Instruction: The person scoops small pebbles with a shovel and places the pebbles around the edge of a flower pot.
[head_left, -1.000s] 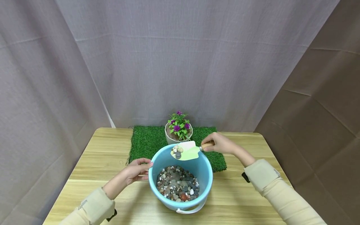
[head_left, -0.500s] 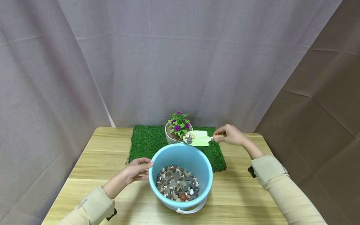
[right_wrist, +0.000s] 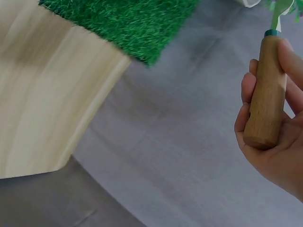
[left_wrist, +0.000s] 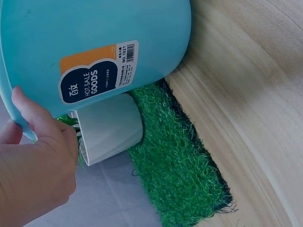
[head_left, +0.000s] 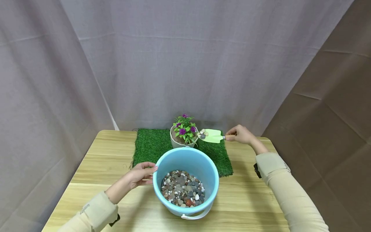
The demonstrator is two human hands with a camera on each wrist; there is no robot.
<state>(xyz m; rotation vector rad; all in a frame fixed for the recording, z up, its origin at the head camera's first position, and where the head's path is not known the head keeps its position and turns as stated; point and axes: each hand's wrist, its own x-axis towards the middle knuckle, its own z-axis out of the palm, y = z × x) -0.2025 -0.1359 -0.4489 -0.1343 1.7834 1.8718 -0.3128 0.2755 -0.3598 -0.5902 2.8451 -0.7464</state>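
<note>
My left hand (head_left: 142,174) pinches the rim of a light blue bucket (head_left: 200,162) with its thumb and fingers, and a label (left_wrist: 99,73) shows on the bucket's outside in the left wrist view. Mixed pebbles (head_left: 181,188) cover the bucket's bottom. In my right hand (head_left: 242,134) is a pale green garden trowel (head_left: 214,136), its wooden handle (right_wrist: 267,90) gripped by curled fingers. A few pebbles (head_left: 203,134) lie near the blade's tip. That tip is right at the right edge of a white flowerpot (head_left: 176,144) with purple flowers (head_left: 182,131).
Behind the bucket, the pot stands on a mat of artificial grass (head_left: 150,143). Both rest on a wooden table (head_left: 107,161). A grey curtain (head_left: 185,71) hangs close behind the table, and brown cloth (head_left: 327,106) hangs at the right.
My right hand has carried the loaded trowel from above the bucket, away and to the right, to the pot's side. My left hand has stayed at the bucket's rim.
</note>
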